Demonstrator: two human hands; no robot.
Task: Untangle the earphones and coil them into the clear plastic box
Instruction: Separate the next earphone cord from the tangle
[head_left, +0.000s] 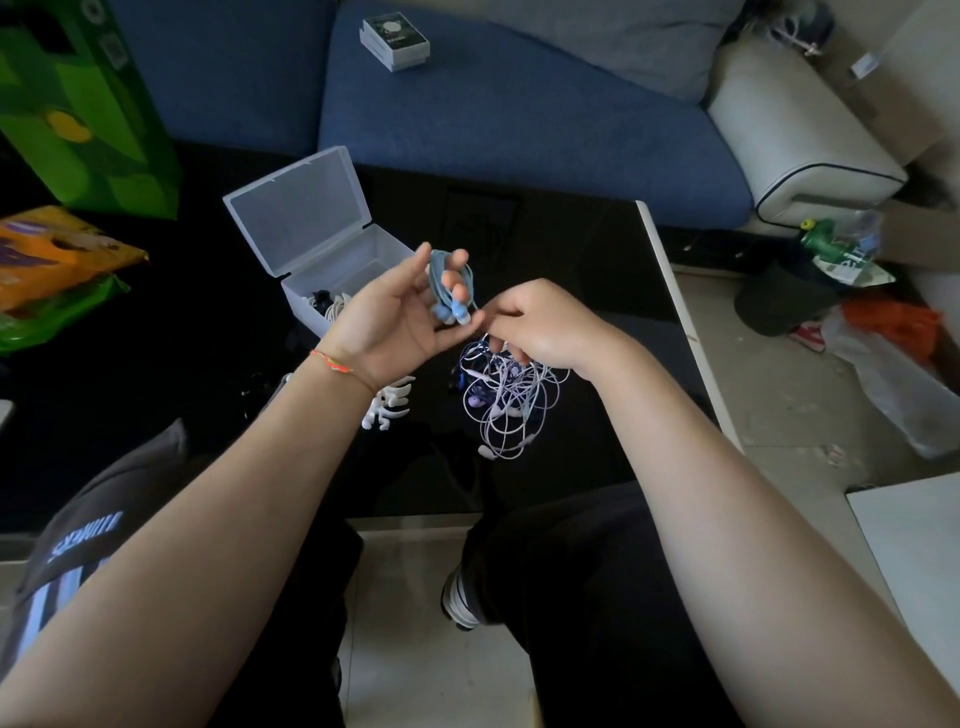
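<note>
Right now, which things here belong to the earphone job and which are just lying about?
Job: blue earphones coiled on left hand; right hand; tangled earphones; clear box, lid open.

Lying about: green bag, snack packet, small carton, bottle.

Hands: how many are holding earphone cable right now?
2: left hand has blue earphones wound on its fingers; right hand pinches cable above the tangle.

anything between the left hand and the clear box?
Nothing separate. In the head view the left hand, with the blue earphones wound on its fingers, overlaps the near edge of the open clear box in the image; only black table surrounds them.
</note>
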